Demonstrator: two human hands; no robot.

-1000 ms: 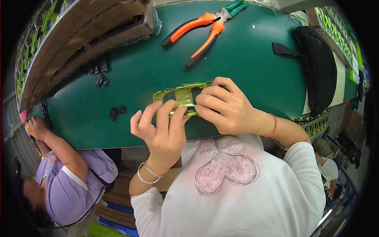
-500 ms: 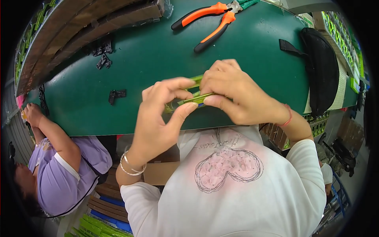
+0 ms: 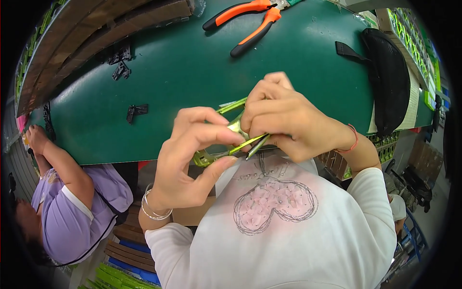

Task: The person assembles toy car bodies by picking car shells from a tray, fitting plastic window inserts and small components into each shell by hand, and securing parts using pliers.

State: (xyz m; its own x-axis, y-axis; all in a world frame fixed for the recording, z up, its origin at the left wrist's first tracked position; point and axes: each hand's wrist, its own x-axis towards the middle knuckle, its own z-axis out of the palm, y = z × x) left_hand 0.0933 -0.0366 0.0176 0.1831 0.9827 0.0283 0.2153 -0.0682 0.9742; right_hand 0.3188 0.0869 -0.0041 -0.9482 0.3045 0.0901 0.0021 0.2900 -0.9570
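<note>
Between my two hands is a shiny lime-green part (image 3: 204,158) with narrow bars, held just above the table's near edge. My left hand (image 3: 195,154) grips its left side, the thumb below and the fingers curled over the top. At its right end, my right hand (image 3: 284,115) pinches it with bent fingers that cover much of it. A thin dark-edged strip (image 3: 257,147) sticks out under my right fingers; whether it belongs to the green part I cannot tell. Some small black pieces (image 3: 136,112) lie on the green table to the left.
Orange-and-black handled pliers (image 3: 248,29) lie at the far middle of the green table (image 3: 308,62). A black pouch (image 3: 387,82) rests at the right. Brown cartons (image 3: 106,29) stand far left. Another person in a purple top (image 3: 72,202) works at the left.
The green part has tilted and come slightly nearer to me, showing more of its shiny frame. My left hand has moved a little lower; both hands keep hold.
</note>
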